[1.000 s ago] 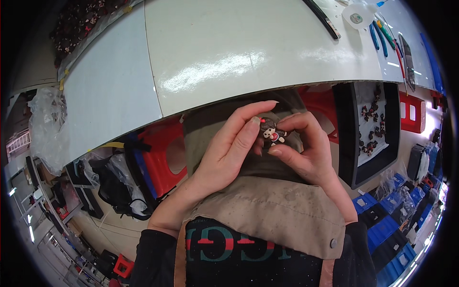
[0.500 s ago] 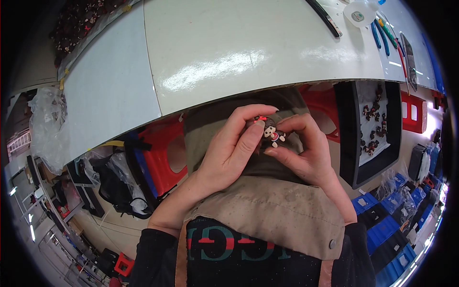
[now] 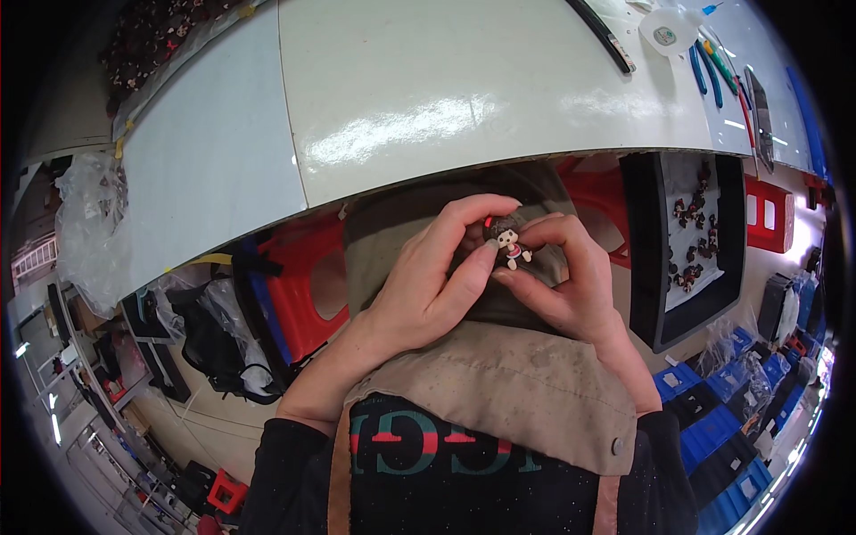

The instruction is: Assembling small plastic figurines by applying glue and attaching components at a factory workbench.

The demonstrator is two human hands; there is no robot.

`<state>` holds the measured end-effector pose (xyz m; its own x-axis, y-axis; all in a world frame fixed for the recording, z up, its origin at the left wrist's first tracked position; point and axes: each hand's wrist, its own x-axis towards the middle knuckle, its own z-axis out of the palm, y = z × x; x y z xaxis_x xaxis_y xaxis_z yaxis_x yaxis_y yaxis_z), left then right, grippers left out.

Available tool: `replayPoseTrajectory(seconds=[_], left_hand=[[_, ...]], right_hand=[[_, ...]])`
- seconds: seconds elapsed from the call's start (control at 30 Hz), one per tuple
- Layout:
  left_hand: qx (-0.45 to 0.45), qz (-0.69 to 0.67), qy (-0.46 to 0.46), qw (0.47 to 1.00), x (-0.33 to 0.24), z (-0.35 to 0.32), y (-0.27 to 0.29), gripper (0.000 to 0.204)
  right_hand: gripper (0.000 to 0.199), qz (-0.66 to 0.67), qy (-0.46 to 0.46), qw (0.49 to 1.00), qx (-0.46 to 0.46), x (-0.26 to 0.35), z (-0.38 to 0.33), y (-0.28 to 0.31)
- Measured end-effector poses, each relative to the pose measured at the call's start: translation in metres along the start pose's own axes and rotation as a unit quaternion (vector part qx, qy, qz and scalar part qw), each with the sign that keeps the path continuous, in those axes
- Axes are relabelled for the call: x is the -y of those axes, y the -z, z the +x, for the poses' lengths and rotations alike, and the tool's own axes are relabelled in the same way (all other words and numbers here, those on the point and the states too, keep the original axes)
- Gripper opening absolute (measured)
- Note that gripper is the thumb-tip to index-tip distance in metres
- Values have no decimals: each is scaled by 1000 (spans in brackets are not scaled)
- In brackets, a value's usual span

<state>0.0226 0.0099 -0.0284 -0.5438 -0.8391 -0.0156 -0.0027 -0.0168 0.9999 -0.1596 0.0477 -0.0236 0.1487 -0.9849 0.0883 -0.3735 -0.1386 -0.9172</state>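
A small doll figurine with dark brown hair, a red bow and pale limbs sits between my two hands, above my lap. My left hand is closed on it, the thumb pressing at its side and the index finger curled behind the head. My right hand pinches its other side with thumb and index finger. The doll's back is hidden by my fingers. Beneath the hands lies the brown apron over my lap.
The pale worktable spans ahead. On its right lie a squeeze bottle, blue-handled pliers and a black strip-like tool. A black tray of figurines stands right of my lap; many more are heaped far left.
My left thumb has slid down off the doll's head, so more of its hair and face shows. Both hands stay in nearly the same place.
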Motion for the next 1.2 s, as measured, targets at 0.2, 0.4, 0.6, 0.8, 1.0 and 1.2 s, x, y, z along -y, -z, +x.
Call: replayPoseTrajectory(seconds=[0.2, 0.4, 0.6, 0.8, 1.0, 1.2], left_hand=[[3, -11, 6, 1000, 3, -2, -1, 35], [10, 27, 5, 1000, 1, -4, 0, 33], [16, 46, 15, 999, 1, -6, -2, 32], [7, 56, 7, 998, 1, -6, -3, 33], [-1, 74, -19, 997, 3, -7, -3, 33], [3, 75, -12, 997, 2, -7, -3, 33]], right_hand=[[33, -17, 19, 1000, 4, 1, -1, 0], [31, -45, 46, 998, 0, 0, -2, -2], [30, -64, 55, 996, -2, -1, -4, -3], [30, -65, 60, 996, -11, -1, -4, -5], [30, -63, 60, 996, -13, -1, -3, -7], [30, -62, 65, 996, -16, -1, -3, -8]])
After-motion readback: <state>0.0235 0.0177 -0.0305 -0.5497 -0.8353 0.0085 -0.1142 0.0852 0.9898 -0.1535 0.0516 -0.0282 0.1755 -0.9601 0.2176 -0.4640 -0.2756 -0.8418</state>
